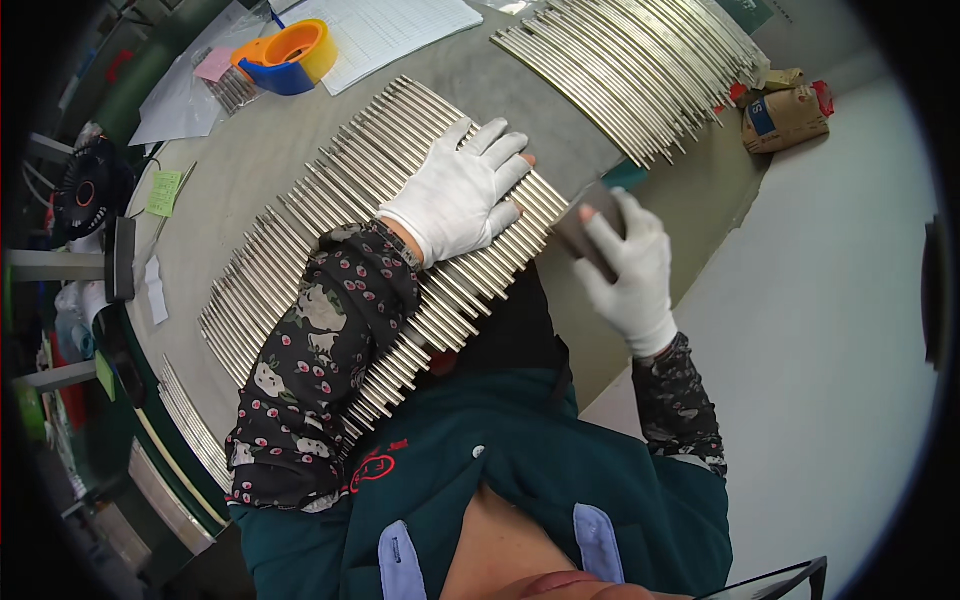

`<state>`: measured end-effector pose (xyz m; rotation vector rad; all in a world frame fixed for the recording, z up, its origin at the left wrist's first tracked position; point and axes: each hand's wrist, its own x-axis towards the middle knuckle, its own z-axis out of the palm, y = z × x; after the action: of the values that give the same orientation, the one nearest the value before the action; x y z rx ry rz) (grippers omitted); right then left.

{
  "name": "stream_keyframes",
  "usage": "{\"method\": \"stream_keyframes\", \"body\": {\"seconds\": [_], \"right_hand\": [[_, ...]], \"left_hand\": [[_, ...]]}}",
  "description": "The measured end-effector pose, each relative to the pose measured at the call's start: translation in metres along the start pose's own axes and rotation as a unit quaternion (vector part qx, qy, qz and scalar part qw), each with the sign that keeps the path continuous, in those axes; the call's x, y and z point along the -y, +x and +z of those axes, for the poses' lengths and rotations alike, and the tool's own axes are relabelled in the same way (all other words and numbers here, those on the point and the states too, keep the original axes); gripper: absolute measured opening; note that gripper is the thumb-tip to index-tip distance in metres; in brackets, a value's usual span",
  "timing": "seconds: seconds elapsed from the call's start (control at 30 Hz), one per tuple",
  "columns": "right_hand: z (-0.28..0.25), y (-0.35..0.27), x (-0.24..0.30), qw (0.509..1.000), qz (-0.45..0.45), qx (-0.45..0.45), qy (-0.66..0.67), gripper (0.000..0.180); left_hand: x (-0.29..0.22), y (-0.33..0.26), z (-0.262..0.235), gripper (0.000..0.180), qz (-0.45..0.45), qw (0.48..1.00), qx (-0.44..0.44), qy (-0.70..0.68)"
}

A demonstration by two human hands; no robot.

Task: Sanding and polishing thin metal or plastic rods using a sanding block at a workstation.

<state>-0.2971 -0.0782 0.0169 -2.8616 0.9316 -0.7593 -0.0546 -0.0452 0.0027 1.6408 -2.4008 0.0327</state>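
A long row of thin metal rods (290, 240) lies side by side across the grey table. My left hand (455, 195), in a white glove with bare fingertips, rests on top of them with its fingers spread. Just off the row's right end, my gloved right hand (635, 265) grips a dark grey-brown block (588, 235). The block and fingers are smeared by motion, and the thumb and fingers lie along the block's sides. Whether the block touches the rod ends, I cannot tell. A second batch of metal rods (630, 70) lies farther off at the upper right.
An orange and blue tape dispenser (290, 58) sits by printed sheets (385, 35) at the far side. A black fan (88, 185) stands at the left. More rods (190, 415) lie near the left edge. A brown package (787, 120) is beyond the table's right side.
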Motion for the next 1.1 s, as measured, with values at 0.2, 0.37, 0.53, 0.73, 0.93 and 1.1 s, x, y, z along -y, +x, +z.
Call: {"method": "stream_keyframes", "body": {"seconds": [0.2,0.37,0.53,0.73,0.93,1.1], "right_hand": [[-0.007,0.001,0.025,0.99,-0.065,0.068,0.109,0.055],[0.004,-0.002,-0.03,0.991,0.082,-0.046,-0.097,0.052],[0.007,-0.011,0.003,0.999,-0.03,-0.026,0.034,0.053],[0.008,-0.019,0.025,0.992,-0.044,-0.084,0.078,0.061],[0.05,-0.069,-0.026,0.989,0.054,-0.131,-0.031,0.079],[0.046,-0.037,0.033,0.974,-0.127,-0.106,0.157,0.096]], "left_hand": [[0.002,0.001,0.003,0.054,0.001,1.0,-0.001,-0.003],[0.003,0.003,-0.001,0.054,0.006,1.0,0.001,0.007],[0.003,0.002,0.004,0.052,0.015,1.0,-0.018,0.013],[0.001,0.0,0.003,0.053,0.007,1.0,-0.003,0.011],[0.002,0.003,0.003,0.053,0.01,0.999,-0.006,0.039],[0.007,0.0,0.003,0.053,0.01,0.998,-0.008,0.055]]}}
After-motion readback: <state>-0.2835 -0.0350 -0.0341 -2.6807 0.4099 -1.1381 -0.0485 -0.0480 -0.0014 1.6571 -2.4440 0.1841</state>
